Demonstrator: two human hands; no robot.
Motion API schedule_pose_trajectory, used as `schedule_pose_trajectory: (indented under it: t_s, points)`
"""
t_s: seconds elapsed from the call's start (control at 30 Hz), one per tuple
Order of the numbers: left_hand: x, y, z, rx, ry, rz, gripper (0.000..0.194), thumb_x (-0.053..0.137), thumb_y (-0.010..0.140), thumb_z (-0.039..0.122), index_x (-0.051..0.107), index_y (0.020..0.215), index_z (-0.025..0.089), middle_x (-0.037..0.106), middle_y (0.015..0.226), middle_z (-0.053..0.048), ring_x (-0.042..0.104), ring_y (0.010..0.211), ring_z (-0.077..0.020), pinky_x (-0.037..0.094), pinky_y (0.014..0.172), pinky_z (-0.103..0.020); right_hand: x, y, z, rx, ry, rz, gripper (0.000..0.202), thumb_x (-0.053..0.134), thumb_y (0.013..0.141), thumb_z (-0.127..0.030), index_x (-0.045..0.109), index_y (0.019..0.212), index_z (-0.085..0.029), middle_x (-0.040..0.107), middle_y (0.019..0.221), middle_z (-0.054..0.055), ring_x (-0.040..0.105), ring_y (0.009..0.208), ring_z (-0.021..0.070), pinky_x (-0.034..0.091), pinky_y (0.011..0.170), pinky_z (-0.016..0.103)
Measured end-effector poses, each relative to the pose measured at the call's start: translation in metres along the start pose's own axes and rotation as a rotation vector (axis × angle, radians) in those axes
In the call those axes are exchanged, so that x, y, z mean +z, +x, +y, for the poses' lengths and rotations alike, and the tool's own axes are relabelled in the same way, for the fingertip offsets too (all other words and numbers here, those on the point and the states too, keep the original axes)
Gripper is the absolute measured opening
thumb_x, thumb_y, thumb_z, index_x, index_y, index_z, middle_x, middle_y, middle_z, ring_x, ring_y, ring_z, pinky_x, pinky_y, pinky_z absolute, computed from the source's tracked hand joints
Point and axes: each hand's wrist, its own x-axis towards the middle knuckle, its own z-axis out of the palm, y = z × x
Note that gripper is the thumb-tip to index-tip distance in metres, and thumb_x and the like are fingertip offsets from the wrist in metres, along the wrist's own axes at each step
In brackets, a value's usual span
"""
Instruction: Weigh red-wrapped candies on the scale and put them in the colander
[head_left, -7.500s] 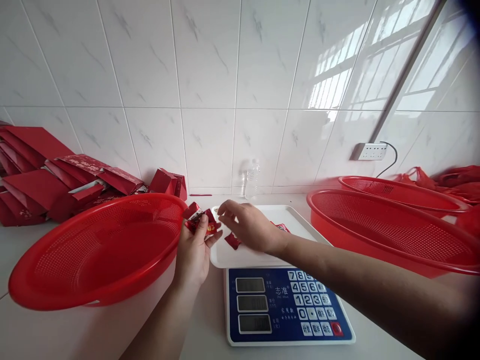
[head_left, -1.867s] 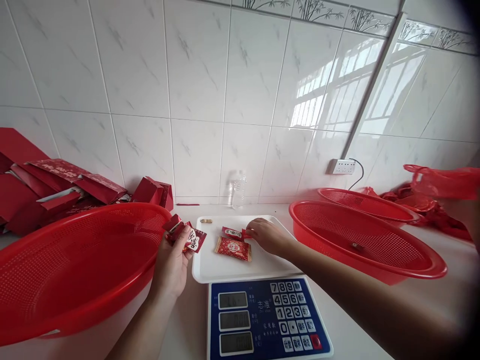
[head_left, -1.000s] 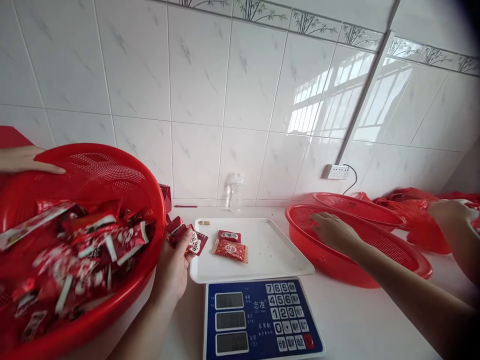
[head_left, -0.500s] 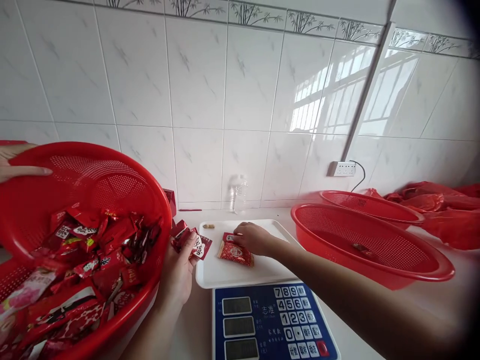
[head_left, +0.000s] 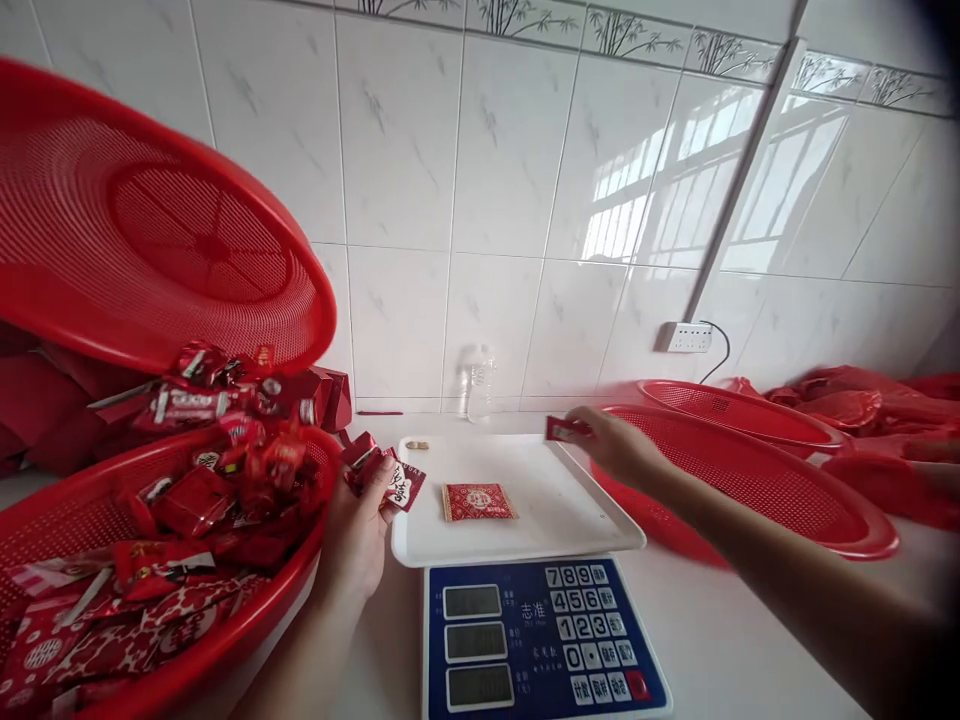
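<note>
My left hand (head_left: pixel 358 545) is closed around a few red candy packets (head_left: pixel 405 486), beside the left edge of the white scale tray (head_left: pixel 427 540). My right hand (head_left: pixel 619 445) pinches a small dark-red candy packet (head_left: pixel 564 430) over the tray's right edge, near the red basket (head_left: pixel 787 490). One patterned red packet with gold ends (head_left: pixel 480 502) lies flat on the tray. Near the tray's back left corner is a small brownish piece (head_left: pixel 418 446). The blue scale panel (head_left: pixel 540 640) faces me below the tray.
At left, a tilted red basket (head_left: pixel 300 250) spills wrapped candies (head_left: pixel 191 403) into a lower basket (head_left: pixel 277 560) full of red packets. A clear bottle (head_left: pixel 481 385) stands by the wall. Another basket (head_left: pixel 750 410) and red bags (head_left: pixel 847 400) lie at right.
My right hand has picked a small packet off the tray and moved right. The left basket has been tipped higher, and candies now tumble from it. My left hand keeps its packets.
</note>
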Motion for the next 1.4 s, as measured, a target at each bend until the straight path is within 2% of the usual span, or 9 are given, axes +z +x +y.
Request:
schedule_pose_trajectory:
  t_s: [0.17, 0.27, 0.37, 0.57, 0.73, 0.9, 1.1, 1.2, 1.4]
  points:
    - [0.001, -0.002, -0.002, -0.006, -0.007, -0.014, 0.044, 0.088, 0.063, 0.031, 0.06, 0.095, 0.018, 0.063, 0.088, 0.002, 0.061, 0.078, -0.0101, 0.054, 0.062, -0.019, -0.025, -0.011, 0.081, 0.189, -0.101, 0.066, 0.03, 0.043, 0.088, -0.036, 0.063, 0.102, -0.019, 0.068, 0.11, 0.019, 0.064, 0.096, 0.0392, 0.049, 0.062, 0.044]
    - [0.003, -0.002, -0.002, 0.009, -0.009, 0.009, 0.045, 0.088, 0.062, 0.032, 0.06, 0.094, 0.019, 0.063, 0.087, 0.002, 0.061, 0.077, -0.0103, 0.054, 0.063, -0.019, -0.023, -0.016, 0.094, 0.19, -0.136, 0.034, 0.031, 0.05, 0.081, -0.028, 0.065, 0.106, -0.018, 0.066, 0.116, 0.021, 0.059, 0.11, 0.0467, 0.051, 0.076, 0.056]
    - [0.003, -0.002, -0.001, 0.008, -0.002, 0.049, 0.044, 0.088, 0.06, 0.033, 0.06, 0.091, 0.018, 0.062, 0.085, 0.003, 0.061, 0.075, -0.0096, 0.053, 0.062, -0.019, -0.011, -0.017, 0.068, 0.051, -0.103, -0.024, 0.038, 0.049, 0.085, -0.031, 0.064, 0.117, -0.015, 0.06, 0.128, 0.021, 0.053, 0.121, 0.043, 0.045, 0.095, 0.058]
    - [0.004, -0.004, 0.001, 0.013, 0.008, 0.071, 0.047, 0.09, 0.056, 0.034, 0.06, 0.089, 0.019, 0.064, 0.084, 0.003, 0.062, 0.074, -0.0107, 0.051, 0.06, -0.019, 0.011, -0.027, -0.044, -0.414, 0.091, -0.303, 0.047, 0.06, 0.085, -0.046, 0.06, 0.129, -0.029, 0.06, 0.134, 0.003, 0.051, 0.127, 0.0227, 0.043, 0.106, 0.037]
    - [0.006, -0.005, 0.002, 0.016, 0.014, 0.059, 0.046, 0.089, 0.058, 0.035, 0.06, 0.09, 0.019, 0.064, 0.084, 0.002, 0.06, 0.074, -0.0104, 0.051, 0.058, -0.018, 0.013, -0.028, -0.103, -0.609, 0.158, -0.57, 0.049, 0.056, 0.087, -0.028, 0.055, 0.135, -0.023, 0.058, 0.136, 0.009, 0.054, 0.123, 0.0259, 0.044, 0.102, 0.041]
    - [0.006, -0.004, 0.004, 0.013, 0.003, 0.047, 0.045, 0.088, 0.06, 0.034, 0.06, 0.092, 0.019, 0.065, 0.085, 0.002, 0.061, 0.076, -0.0109, 0.051, 0.059, -0.018, 0.037, -0.005, -0.131, -0.617, 0.104, -0.485, 0.053, 0.055, 0.083, -0.02, 0.051, 0.136, -0.015, 0.057, 0.132, 0.017, 0.054, 0.121, 0.0308, 0.043, 0.101, 0.046]
    - [0.006, -0.004, 0.006, -0.009, -0.027, 0.042, 0.048, 0.09, 0.057, 0.033, 0.063, 0.094, 0.019, 0.068, 0.086, 0.002, 0.064, 0.076, -0.0116, 0.051, 0.061, -0.019, 0.071, 0.029, -0.16, -0.72, 0.09, -0.414, 0.032, 0.057, 0.084, -0.019, 0.06, 0.116, -0.02, 0.055, 0.133, 0.014, 0.047, 0.126, 0.0303, 0.04, 0.101, 0.048]
    - [0.006, -0.004, 0.007, -0.027, -0.035, 0.047, 0.049, 0.09, 0.057, 0.033, 0.064, 0.096, 0.02, 0.069, 0.089, 0.001, 0.065, 0.076, -0.0119, 0.051, 0.062, -0.019, 0.074, 0.038, -0.166, -0.734, 0.09, -0.431, 0.024, 0.062, 0.079, -0.019, 0.062, 0.103, -0.019, 0.063, 0.112, 0.012, 0.054, 0.116, 0.0273, 0.044, 0.095, 0.041]
    - [0.006, -0.004, 0.005, -0.018, -0.036, 0.007, 0.047, 0.09, 0.058, 0.034, 0.064, 0.095, 0.02, 0.068, 0.087, 0.001, 0.065, 0.078, -0.0128, 0.052, 0.064, -0.021, 0.069, 0.032, -0.16, -0.692, 0.099, -0.454, 0.029, 0.063, 0.077, -0.024, 0.061, 0.104, -0.017, 0.062, 0.106, 0.012, 0.06, 0.1, 0.0244, 0.046, 0.085, 0.034]
